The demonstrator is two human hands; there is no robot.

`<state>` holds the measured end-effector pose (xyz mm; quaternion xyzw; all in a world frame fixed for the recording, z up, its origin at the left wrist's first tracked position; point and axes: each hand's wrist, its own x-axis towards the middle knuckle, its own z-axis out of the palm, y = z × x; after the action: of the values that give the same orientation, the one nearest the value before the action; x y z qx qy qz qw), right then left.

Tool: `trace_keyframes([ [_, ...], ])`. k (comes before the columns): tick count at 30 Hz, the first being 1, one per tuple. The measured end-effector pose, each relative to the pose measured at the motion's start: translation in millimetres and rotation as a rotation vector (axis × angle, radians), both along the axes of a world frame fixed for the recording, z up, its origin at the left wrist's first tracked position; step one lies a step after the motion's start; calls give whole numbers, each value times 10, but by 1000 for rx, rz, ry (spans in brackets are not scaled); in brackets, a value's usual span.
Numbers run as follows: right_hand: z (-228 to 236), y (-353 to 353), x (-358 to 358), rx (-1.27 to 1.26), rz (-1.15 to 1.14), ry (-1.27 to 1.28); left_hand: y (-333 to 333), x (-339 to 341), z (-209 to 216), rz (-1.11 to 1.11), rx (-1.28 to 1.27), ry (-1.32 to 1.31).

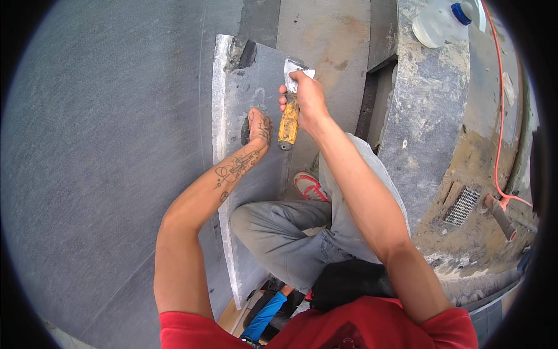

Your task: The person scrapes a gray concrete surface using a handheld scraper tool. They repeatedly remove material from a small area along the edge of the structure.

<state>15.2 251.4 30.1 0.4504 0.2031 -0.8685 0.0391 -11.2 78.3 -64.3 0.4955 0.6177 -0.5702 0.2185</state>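
Observation:
My right hand is closed around a putty knife with a worn yellow handle. Its pale blade, smeared with dark material, points away from me. To the left, my left hand is curled and low over a grey panel. A dark lump shows at its fingers; whether it is gripped or stuck to the panel is unclear, as the fingers are mostly hidden. A whitish strip runs along the panel's left edge. Near its far end are dark smears and a small black piece.
A large grey surface spreads across the left. On the right are a clear plastic jug with a blue cap, an orange cord, a perforated metal plate and a handled tool. Another person's blue sleeve shows below.

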Motion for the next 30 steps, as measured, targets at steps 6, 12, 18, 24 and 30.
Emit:
trace_keyframes([
  [6, -4, -1, 1, 16, 15, 10, 70, -27, 371, -254, 6, 11],
  [12, 40, 3, -10, 176, 52, -6, 149, 86, 336, -170, -27, 86],
  [18, 48, -18, -28, 212, 77, 9, -51, -30, 178, -269, 37, -5],
  [24, 70, -18, -27, 207, 61, 25, 5, -81, 133, -215, 40, -73],
  [30, 66, -57, -25, 269, 107, 31, -8, -161, 277, -170, 84, -141],
])
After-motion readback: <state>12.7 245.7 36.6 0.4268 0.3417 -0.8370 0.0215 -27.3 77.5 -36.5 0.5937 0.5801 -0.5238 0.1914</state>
